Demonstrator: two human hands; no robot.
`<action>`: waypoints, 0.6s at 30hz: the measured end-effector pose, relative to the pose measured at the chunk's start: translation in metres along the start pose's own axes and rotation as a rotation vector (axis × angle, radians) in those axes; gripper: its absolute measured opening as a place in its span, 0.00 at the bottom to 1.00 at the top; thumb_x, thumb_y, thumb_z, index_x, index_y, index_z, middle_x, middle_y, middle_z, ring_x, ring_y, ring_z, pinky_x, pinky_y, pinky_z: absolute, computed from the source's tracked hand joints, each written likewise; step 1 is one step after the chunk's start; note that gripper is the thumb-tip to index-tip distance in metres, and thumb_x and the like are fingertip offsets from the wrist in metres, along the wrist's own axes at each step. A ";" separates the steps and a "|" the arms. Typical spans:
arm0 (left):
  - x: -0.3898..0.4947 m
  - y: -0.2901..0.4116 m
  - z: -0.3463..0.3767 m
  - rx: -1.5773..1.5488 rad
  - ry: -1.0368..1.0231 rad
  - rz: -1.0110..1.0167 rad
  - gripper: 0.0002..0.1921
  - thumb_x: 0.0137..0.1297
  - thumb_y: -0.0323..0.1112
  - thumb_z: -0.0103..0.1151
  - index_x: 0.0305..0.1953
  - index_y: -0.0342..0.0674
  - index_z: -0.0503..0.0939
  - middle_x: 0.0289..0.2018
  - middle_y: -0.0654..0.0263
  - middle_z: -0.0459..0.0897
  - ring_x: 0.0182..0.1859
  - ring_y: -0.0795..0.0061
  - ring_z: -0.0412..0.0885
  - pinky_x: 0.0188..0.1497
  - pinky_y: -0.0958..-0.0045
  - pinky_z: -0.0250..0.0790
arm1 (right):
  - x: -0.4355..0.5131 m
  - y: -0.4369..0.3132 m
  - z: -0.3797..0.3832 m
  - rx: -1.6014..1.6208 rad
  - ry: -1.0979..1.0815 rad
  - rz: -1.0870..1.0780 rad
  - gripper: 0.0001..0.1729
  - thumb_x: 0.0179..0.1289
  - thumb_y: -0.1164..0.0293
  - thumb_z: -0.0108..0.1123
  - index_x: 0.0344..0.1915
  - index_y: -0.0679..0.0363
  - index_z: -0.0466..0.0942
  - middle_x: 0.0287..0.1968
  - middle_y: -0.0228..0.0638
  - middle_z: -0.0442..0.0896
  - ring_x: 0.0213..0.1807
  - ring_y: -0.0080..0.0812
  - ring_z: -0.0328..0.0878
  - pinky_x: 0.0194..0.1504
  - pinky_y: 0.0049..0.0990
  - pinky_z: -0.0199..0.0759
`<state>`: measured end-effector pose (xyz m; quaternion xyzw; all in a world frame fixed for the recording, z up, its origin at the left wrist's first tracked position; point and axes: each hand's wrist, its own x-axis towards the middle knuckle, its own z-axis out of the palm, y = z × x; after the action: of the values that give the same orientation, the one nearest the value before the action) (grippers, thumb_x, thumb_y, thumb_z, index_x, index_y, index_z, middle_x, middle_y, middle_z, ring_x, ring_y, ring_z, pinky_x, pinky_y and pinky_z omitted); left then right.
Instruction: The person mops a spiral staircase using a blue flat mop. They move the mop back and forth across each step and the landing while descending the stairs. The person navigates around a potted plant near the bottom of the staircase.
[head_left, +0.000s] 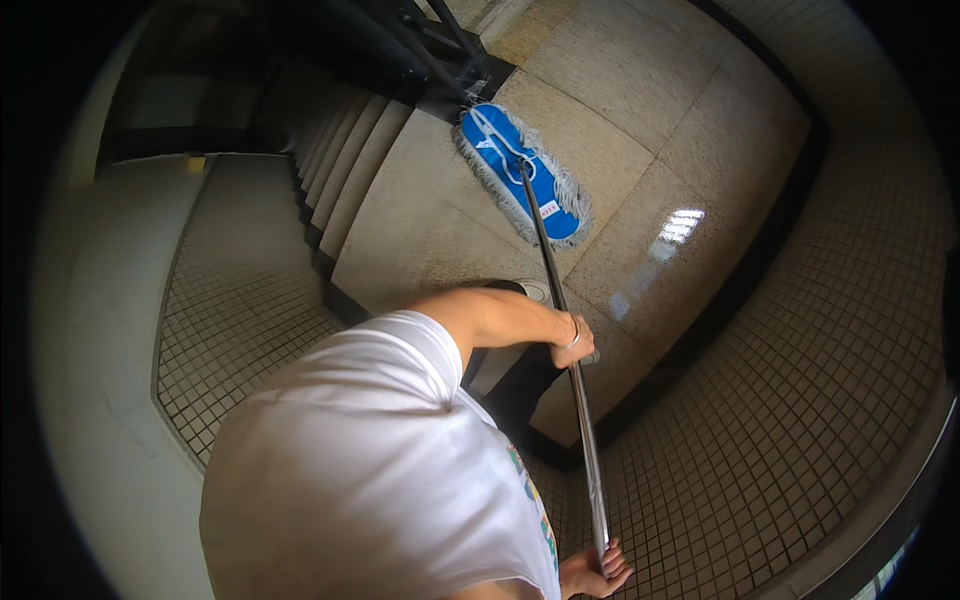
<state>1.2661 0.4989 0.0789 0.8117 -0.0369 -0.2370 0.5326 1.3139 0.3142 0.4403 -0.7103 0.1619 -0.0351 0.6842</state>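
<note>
A dust mop with a blue pad and grey fringe (517, 172) lies flat on the stone floor, near the top middle. Its shiny metal handle (588, 427) slants down the picture towards the person. Partway along the handle, my left hand (574, 341), with a bracelet at the wrist, is closed around it. At the bottom edge, my right hand (600, 574) holds the handle's top end with its fingers curled.
Stairs with dark edging (360, 165) lie left of the mop, with black metal railing posts (450, 45) near its far end. A small-tiled wall (750, 427) curves along the right. Another tiled surface (240, 300) and a pale wall (105, 330) are at left.
</note>
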 end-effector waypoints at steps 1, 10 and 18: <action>-0.007 0.005 0.024 -0.009 0.043 0.048 0.16 0.48 0.42 0.62 0.34 0.35 0.84 0.36 0.49 0.84 0.46 0.53 0.82 0.49 0.60 0.74 | -0.016 0.008 -0.030 0.084 0.217 -0.026 0.20 0.60 0.69 0.45 0.13 0.48 0.52 0.12 0.25 0.47 0.13 0.25 0.48 0.23 0.31 0.56; 0.027 -0.067 0.070 0.115 0.271 -0.353 0.10 0.44 0.39 0.62 0.21 0.40 0.81 0.25 0.54 0.83 0.35 0.57 0.82 0.41 0.61 0.74 | 0.087 0.150 -0.071 0.143 -0.387 0.156 0.20 0.63 0.71 0.39 0.14 0.48 0.49 0.13 0.24 0.49 0.17 0.22 0.50 0.34 0.26 0.62; 0.048 -0.067 0.097 0.169 0.674 -0.403 0.11 0.41 0.43 0.62 0.15 0.43 0.79 0.17 0.57 0.78 0.26 0.60 0.80 0.37 0.61 0.73 | 0.091 0.103 -0.029 -0.019 -0.854 0.017 0.22 0.71 0.67 0.36 0.15 0.50 0.56 0.13 0.24 0.53 0.18 0.21 0.53 0.35 0.27 0.58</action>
<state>1.2544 0.4305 -0.0274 0.8759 0.2801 -0.0534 0.3891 1.3736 0.2595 0.3256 -0.6659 -0.1298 0.2692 0.6836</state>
